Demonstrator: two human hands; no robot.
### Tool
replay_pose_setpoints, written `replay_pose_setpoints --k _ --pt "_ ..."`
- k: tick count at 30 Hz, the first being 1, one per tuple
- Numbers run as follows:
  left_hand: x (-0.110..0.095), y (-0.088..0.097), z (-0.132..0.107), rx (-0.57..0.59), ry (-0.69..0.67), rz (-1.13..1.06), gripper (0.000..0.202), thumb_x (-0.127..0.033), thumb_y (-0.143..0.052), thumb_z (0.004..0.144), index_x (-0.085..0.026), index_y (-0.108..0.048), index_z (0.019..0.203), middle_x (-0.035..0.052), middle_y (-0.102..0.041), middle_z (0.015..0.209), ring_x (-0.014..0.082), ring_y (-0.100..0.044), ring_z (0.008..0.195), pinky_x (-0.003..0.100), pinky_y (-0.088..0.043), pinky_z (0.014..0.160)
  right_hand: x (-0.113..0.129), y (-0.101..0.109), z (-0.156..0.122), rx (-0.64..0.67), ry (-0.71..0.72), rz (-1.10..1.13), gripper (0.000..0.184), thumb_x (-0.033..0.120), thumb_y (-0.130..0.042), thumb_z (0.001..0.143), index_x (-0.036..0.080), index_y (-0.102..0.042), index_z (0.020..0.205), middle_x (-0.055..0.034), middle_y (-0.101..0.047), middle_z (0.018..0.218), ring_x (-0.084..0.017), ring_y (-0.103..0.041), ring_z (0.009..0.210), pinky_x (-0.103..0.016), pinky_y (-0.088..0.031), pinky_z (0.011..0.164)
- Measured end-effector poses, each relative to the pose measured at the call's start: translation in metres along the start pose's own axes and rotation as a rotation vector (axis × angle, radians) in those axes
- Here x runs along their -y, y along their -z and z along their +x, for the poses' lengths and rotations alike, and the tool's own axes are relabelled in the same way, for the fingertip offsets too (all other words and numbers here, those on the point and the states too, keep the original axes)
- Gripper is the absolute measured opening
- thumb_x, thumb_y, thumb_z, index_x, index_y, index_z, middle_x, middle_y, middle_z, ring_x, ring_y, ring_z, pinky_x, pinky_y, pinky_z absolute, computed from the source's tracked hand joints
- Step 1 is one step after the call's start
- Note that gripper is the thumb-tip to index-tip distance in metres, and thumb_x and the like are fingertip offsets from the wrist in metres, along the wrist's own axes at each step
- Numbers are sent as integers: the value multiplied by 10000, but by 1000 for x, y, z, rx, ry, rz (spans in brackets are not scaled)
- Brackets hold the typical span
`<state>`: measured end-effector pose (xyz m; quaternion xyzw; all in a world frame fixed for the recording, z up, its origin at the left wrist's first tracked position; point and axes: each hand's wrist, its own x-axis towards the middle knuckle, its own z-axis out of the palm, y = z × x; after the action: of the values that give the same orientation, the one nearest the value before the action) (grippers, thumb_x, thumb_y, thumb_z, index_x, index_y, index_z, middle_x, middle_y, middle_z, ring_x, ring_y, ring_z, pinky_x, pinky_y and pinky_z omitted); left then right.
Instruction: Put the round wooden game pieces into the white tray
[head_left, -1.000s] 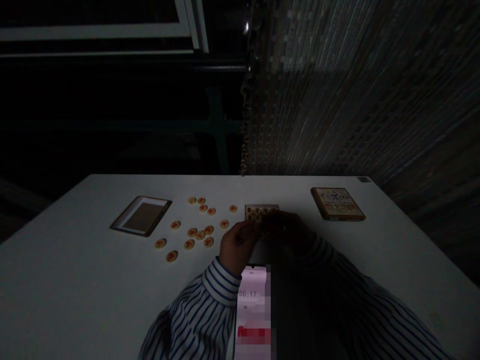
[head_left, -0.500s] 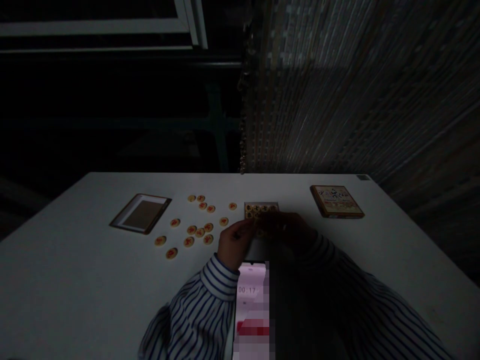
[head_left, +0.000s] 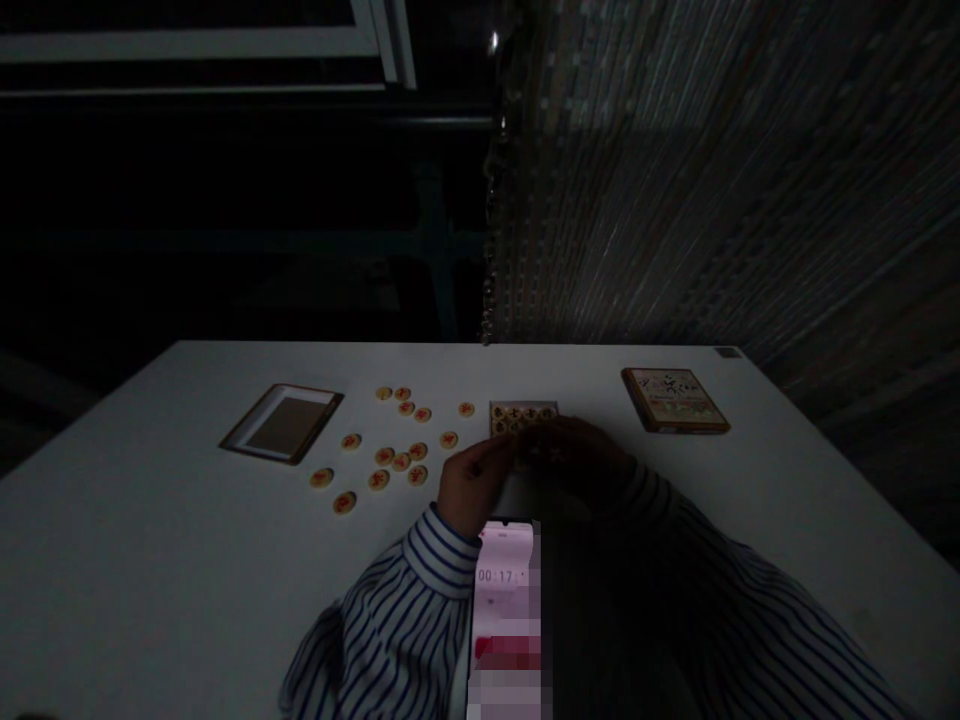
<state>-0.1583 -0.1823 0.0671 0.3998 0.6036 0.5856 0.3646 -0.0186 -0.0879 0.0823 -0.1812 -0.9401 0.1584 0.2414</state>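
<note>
A small box (head_left: pixel 492 421) holds rows of round Chinese chess pieces (head_left: pixel 514 415) with dark characters. My left hand (head_left: pixel 474 488) is at its near left corner, thumb and fingers pinched together; whatever they hold is hidden. Over the near right part of the box, my right hand (head_left: pixel 581 455) is curled in deep shadow, its fingertips meeting those of the left. Faint reddish marks show by its fingers, too dark to identify. Left of the box, several loose chess pieces (head_left: pixel 401 462) with red characters lie scattered on the white table (head_left: pixel 187 540).
A lit phone (head_left: pixel 506 560) showing a timer lies between my forearms. At the left sits an open shallow tray or lid (head_left: pixel 255 418); at the right, a flat printed box (head_left: pixel 677 400). A bead curtain (head_left: pixel 637 200) hangs behind the table's far edge.
My right hand has shifted slightly and covers a little more of the box's near rows. My left hand stays pinched in nearly the same place. The loose pieces have not moved.
</note>
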Motion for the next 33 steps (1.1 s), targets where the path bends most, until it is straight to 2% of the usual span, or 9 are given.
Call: replay_pose_setpoints --k 5,10,15,20,24,28,33 --pt "5 1 0 25 -41 13 255 -280 -582 711 -148 -665 913 69 -681 914 188 -618 871 315 -477 830 8 8 4 34 23 -81 142 235 -536 753 181 -619 854 -47 -670 835 -150 -606 755 -272 -455 672" --pt "13 3 1 -53 -74 78 239 -281 -570 721 -149 -655 902 65 -681 895 174 -620 850 295 -487 797 10 13 3 68 -47 -188 158 267 -518 758 196 -633 840 -51 -671 841 -161 -597 761 -277 -436 673" --pt "18 11 4 -96 -243 352 208 -252 -528 753 -170 -637 911 65 -660 933 176 -601 885 326 -474 822 4 16 -1 95 -102 -173 223 312 -517 759 219 -620 933 -50 -657 897 -161 -588 786 -279 -422 706" --pt "27 16 6 -49 -397 578 244 -233 -543 741 -164 -605 966 83 -636 991 195 -566 959 358 -448 869 2 22 -1 131 -147 -199 225 351 -493 768 225 -630 894 -43 -662 847 -153 -591 747 -269 -414 677" --pt "39 16 9 -8 -484 670 286 -254 -547 740 -162 -588 1007 97 -625 1015 207 -560 971 367 -452 865 -1 28 -3 181 -181 -214 239 349 -517 749 221 -619 922 -39 -659 804 -147 -587 710 -273 -412 673" --pt "49 14 9 -7 -509 695 314 -257 -545 736 -174 -573 1037 93 -618 1040 211 -554 987 378 -456 862 -6 32 -5 226 -192 -230 255 338 -523 745 219 -612 953 -37 -658 799 -146 -586 709 -272 -410 672" --pt "49 14 8 20 -476 720 343 -232 -556 714 -176 -567 1052 100 -605 1071 224 -546 1008 394 -448 877 -12 34 -8 287 -232 -263 258 371 -507 753 221 -616 933 -33 -657 767 -146 -589 681 -260 -409 633"
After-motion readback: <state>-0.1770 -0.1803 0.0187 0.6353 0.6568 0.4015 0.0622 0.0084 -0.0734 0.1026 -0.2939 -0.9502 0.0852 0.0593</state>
